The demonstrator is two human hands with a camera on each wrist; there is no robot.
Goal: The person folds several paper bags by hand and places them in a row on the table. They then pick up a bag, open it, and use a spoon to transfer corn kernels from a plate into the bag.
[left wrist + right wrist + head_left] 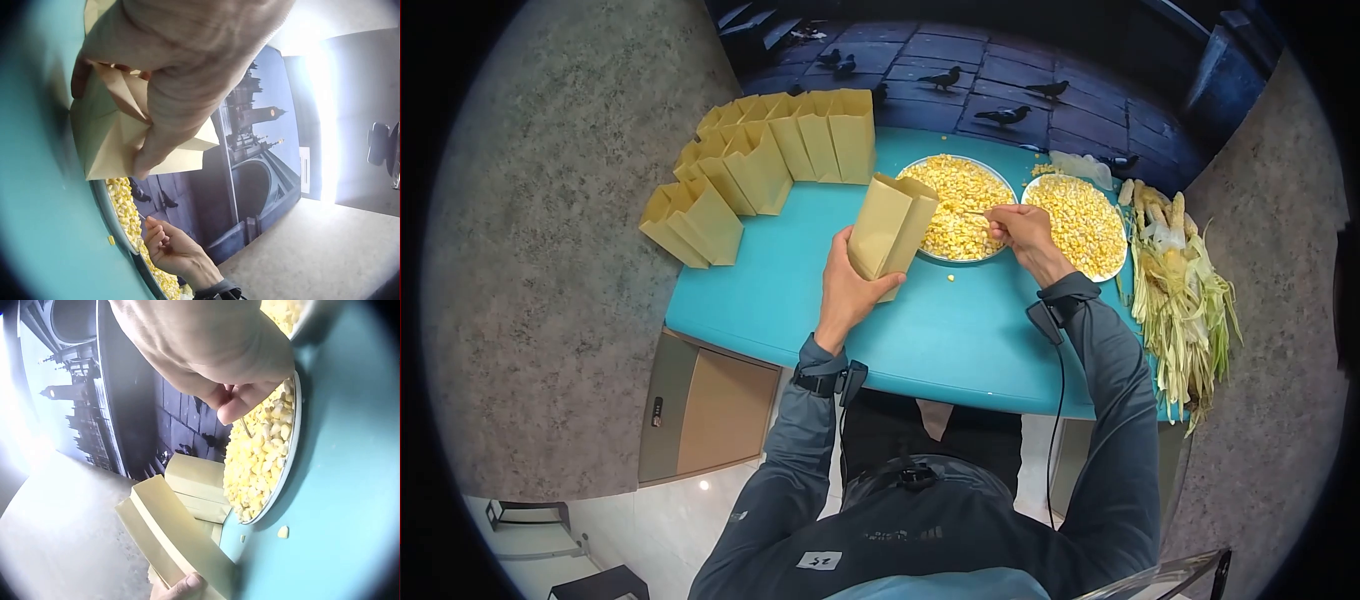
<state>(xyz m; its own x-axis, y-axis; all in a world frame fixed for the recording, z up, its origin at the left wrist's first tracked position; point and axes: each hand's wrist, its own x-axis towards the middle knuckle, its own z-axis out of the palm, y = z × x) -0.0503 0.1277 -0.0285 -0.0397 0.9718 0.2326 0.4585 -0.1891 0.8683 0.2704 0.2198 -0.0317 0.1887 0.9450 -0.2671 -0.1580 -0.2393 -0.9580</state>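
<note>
My left hand (pixel 852 288) grips a brown paper bag (pixel 890 225) near its base, thumb on the near side. The bag leans slightly, mouth up, at the left edge of a round tray (pixel 973 261) heaped with corn kernels (pixel 956 185). Over the tray's right side, my right hand (pixel 1025 232) pinches a thin-handled utensil (pixel 245 429) between thumb and fingers. Its far end runs down into the kernels and is hidden. In the left wrist view, the left hand covers part of the paper bag (pixel 106 140).
More brown paper bags (pixel 850 135) stand in rows at the back left. A second tray of kernels (pixel 1080 225) sits at right, beside corn cobs and husks (pixel 1175 300). A clear plastic bag (pixel 1083 167) lies behind it. Loose kernels (pixel 283 532) dot the blue tabletop (pixel 800 330).
</note>
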